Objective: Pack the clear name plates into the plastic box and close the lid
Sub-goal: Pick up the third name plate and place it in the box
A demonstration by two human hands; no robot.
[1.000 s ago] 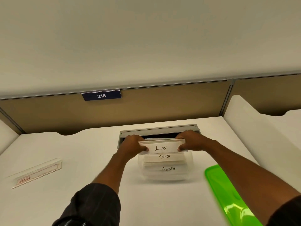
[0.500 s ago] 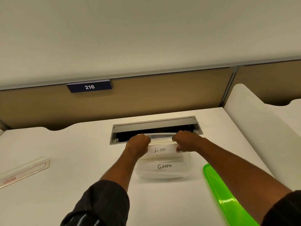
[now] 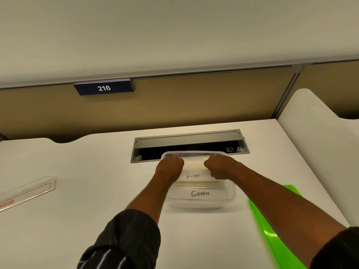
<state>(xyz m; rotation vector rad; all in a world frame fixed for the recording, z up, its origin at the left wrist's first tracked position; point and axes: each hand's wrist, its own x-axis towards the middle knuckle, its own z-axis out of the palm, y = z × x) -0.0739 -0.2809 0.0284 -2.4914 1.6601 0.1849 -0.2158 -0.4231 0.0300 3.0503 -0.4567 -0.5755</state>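
One clear box near the table's back edge, two plates readable inside: "LION" plate and "GIRAFEE" plate. Both hands clamp the LION plate's ends, left hand, right hand. One more plate at the left edge. One green lid at the right edge.

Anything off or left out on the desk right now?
One clear name plate lies unpacked at the far left, apart from the plastic box. The green lid sits off to the right, not on the box.
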